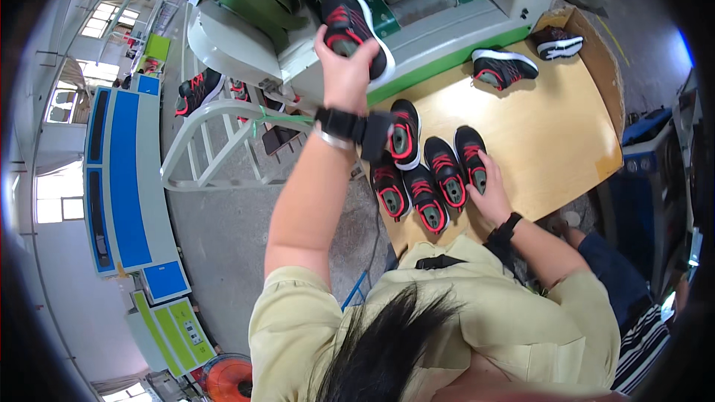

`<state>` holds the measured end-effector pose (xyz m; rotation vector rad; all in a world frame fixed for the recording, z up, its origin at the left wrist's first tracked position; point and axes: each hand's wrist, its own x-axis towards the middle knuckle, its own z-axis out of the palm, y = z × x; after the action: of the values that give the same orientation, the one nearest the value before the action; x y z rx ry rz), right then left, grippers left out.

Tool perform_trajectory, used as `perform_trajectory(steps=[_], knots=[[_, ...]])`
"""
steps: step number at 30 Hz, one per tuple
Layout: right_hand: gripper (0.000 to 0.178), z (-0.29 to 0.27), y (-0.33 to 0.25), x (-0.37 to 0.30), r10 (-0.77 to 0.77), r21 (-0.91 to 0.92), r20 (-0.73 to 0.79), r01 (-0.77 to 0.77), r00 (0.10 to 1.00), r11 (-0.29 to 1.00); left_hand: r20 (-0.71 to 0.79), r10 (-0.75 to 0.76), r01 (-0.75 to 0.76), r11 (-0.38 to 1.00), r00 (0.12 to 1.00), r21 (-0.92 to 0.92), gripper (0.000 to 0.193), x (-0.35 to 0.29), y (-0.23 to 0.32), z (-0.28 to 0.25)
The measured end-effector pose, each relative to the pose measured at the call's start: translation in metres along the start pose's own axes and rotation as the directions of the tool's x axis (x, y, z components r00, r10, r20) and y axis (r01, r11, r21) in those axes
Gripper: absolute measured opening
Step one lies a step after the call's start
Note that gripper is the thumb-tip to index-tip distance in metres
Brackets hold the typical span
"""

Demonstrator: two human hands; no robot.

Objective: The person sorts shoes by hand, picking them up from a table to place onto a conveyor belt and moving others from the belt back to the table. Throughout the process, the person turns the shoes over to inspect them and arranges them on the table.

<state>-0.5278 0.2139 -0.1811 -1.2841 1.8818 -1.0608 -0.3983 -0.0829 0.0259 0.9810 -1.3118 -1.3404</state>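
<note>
My left hand (346, 67) is raised at the machine's opening and closed around the heel end of a black sneaker (347, 16) with red laces and a white sole. Down on the wooden tabletop (536, 141), my right hand (493, 195) grips the heel of another black sneaker (469, 147). That sneaker is the rightmost of several matching ones standing close together near my body. Beside it is a sneaker (445, 171) with red lacing, and one more sneaker (404, 134) stands behind the cluster, its red-rimmed collar facing me.
Two more sneakers, one tipped (504, 68) and one lying on its side (558, 43), are at the table's far right by a cardboard wall (597, 59). The machine (246, 45) has hanging green strips. A white metal rack (205, 152) stands left; another person's striped clothing (642, 350) shows lower right.
</note>
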Motion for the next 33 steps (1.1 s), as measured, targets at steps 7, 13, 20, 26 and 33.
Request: perform_trajectory(steps=[7,13,20,26,33], knots=[[0.067,-0.059,-0.027,0.038,0.321,0.402,-0.099,-0.257,0.942,0.879,-0.032,-0.161,0.156,0.865,0.986,0.477,0.103,0.1,-0.025,0.001],[0.064,-0.139,-0.127,0.197,-0.295,0.175,-0.478,0.419,0.827,0.891,0.023,-0.011,-0.002,0.861,1.0,0.509,0.094,0.098,-0.035,-0.004],[0.076,-0.152,-0.129,0.343,-0.361,-0.162,-0.359,0.323,0.86,0.932,0.211,0.191,-0.276,0.808,0.959,0.521,0.09,0.026,-0.03,-0.022],[0.071,-0.154,0.035,0.252,-0.35,-0.629,-0.246,0.126,0.904,0.767,0.295,-0.128,-0.137,0.669,0.947,0.73,0.068,-0.124,-0.078,-0.092],[0.063,-0.128,0.069,0.147,-0.044,-0.586,-0.276,-0.131,0.96,0.8,0.192,-0.231,0.023,0.694,0.954,0.72,0.055,-0.193,-0.098,-0.1]])
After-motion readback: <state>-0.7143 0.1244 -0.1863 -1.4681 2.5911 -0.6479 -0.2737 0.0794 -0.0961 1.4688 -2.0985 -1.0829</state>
